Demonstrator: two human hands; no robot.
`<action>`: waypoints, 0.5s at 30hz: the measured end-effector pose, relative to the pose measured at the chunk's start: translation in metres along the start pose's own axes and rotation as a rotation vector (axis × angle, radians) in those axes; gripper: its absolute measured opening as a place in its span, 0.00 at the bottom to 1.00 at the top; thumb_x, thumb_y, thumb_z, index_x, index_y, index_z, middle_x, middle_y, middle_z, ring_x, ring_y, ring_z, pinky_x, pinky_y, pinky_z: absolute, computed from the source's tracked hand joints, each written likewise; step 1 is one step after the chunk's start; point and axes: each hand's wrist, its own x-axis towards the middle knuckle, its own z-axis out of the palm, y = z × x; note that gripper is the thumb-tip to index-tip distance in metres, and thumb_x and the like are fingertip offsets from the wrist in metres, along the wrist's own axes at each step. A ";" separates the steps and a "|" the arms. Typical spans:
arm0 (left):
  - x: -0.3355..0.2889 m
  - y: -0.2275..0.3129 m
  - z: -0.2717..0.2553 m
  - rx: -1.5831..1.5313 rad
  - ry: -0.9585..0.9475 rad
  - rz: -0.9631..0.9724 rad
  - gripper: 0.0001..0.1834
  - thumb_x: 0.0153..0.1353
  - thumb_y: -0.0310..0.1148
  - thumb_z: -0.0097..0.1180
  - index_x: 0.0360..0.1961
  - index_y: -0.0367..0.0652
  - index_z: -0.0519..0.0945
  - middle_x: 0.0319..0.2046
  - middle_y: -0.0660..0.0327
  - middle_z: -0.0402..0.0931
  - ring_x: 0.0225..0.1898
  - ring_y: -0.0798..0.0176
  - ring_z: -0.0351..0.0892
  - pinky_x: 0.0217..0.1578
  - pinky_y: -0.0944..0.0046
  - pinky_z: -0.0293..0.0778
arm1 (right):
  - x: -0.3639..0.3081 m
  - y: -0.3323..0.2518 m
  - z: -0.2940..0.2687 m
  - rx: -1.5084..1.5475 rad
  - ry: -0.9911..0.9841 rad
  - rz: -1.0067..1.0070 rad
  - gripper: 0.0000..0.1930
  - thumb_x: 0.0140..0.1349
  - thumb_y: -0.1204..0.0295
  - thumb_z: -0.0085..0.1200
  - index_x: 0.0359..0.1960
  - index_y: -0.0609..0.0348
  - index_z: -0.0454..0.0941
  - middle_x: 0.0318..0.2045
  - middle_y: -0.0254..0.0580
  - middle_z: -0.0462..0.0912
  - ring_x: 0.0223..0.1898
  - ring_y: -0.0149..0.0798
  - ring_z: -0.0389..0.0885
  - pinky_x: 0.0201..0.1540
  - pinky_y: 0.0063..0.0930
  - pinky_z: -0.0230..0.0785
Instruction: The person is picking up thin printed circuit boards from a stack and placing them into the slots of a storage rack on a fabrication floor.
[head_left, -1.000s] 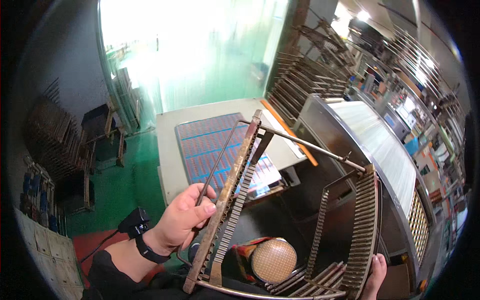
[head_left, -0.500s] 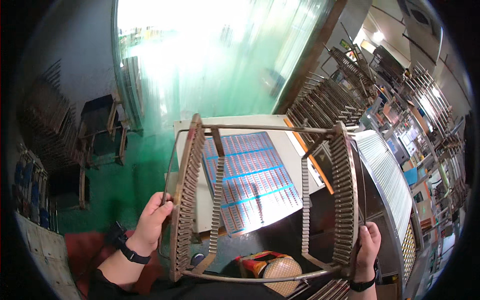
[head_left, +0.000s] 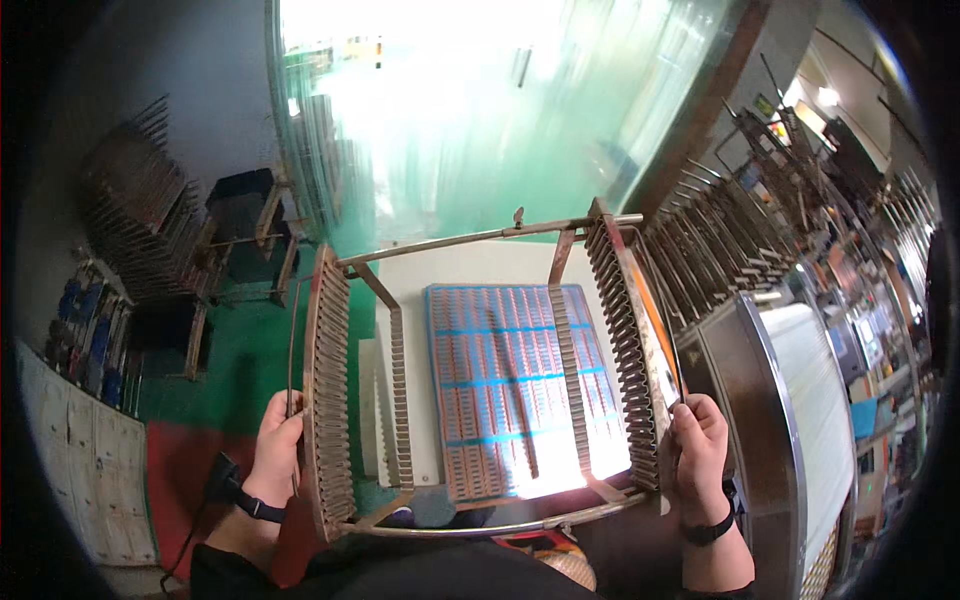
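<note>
The left hand (head_left: 277, 440) is being kept closed around the outer edge of the left comb-like side of a rusty metal slotted rack (head_left: 480, 380), fingers wrapped over the bar, with a dark wristband (head_left: 250, 503) being worn just below. The right hand (head_left: 700, 450) is being clamped in the same way on the outer edge of the rack's right side, and a dark watch strap (head_left: 710, 530) is being worn on that wrist. The rack is being held up in the air between both hands, well above the tabletop, its two toothed sides standing roughly parallel and being joined by thin rods across the far end and the near end.

Through the open middle of the rack, a white table (head_left: 480, 265) is being seen, and a large blue and orange gridded sheet (head_left: 510, 380) is lying flat on it, reaching toward the tabletop's near edge. Along the tabletop's right edge, an orange strip (head_left: 655, 330) is being partly hidden by the rack's right side. Just beyond that edge, a rounded metal machine with a white belt (head_left: 810, 400) is standing. More slotted racks (head_left: 720, 230) are being stored behind the table's far right corner, and others (head_left: 130, 200) are being stacked at the far left over the green floor (head_left: 250, 350).
</note>
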 end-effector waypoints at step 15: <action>0.012 0.045 0.093 -0.268 -0.130 0.123 0.25 0.52 0.18 0.40 0.55 0.32 0.66 0.44 0.50 0.76 0.44 0.55 0.83 0.44 0.56 0.86 | 0.041 0.037 -0.054 0.456 -0.161 0.187 0.06 0.62 0.78 0.52 0.39 0.55 0.71 0.41 0.34 0.78 0.40 0.29 0.76 0.43 0.23 0.70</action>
